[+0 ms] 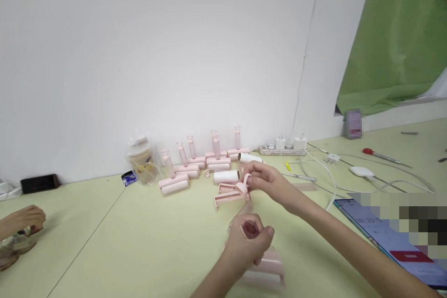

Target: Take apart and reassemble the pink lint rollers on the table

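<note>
My left hand (242, 244) is closed round a pinkish, see-through tube (250, 229), its round open end facing up. Below that hand lies a pink lint roller (267, 265) with a white roll; the hand hides where tube and roller meet. Farther forward, my right hand (263, 179) pinches a small pink loop-shaped piece (246, 180) between thumb and fingers. Beside and under those fingers are empty pink roller frames (230, 199). White sticky-paper rolls (226, 177) lie just behind them.
Several assembled pink lint rollers (174, 184) stand along the wall. A plastic bag (145, 163) sits to their left. On the right are a power strip (282, 150), cables, a screwdriver (384, 157) and a large phone (380, 233). Another person's hand (28, 219) is at far left.
</note>
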A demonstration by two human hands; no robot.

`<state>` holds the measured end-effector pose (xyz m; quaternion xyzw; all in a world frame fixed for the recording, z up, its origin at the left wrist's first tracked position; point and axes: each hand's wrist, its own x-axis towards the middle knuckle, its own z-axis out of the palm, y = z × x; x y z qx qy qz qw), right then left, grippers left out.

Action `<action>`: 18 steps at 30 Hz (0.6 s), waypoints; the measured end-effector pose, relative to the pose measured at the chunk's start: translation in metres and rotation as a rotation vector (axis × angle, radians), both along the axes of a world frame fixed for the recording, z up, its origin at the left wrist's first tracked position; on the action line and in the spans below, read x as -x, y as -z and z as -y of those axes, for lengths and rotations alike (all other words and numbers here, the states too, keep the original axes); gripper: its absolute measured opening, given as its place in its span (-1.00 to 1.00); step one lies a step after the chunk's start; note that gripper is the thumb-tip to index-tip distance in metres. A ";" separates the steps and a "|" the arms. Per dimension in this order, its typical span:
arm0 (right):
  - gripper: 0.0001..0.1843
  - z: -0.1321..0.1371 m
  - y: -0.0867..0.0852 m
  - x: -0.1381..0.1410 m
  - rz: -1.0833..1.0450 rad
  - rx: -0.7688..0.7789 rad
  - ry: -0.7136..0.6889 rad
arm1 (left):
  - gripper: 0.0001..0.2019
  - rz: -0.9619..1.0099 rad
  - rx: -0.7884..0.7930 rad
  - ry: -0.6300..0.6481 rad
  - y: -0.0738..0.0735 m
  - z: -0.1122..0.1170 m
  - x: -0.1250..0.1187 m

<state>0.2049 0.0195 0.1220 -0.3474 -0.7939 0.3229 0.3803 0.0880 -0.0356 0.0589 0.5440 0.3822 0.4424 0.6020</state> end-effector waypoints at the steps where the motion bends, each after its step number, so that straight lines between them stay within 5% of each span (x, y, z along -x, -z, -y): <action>1: -0.92 0.010 -0.005 -0.003 -0.033 0.018 -0.013 | -0.57 0.008 -0.002 0.002 0.003 -0.001 0.000; 5: -0.92 0.043 -0.011 -0.007 0.030 -0.043 0.024 | -0.50 0.093 -0.033 0.081 0.012 -0.006 0.003; 10: -0.84 0.054 -0.014 -0.005 0.108 -0.245 0.045 | -0.32 0.188 -0.111 0.138 0.014 -0.007 0.004; 18: -0.82 0.059 -0.010 -0.004 0.249 -0.160 0.043 | -0.39 0.226 -0.185 0.143 0.009 -0.005 0.002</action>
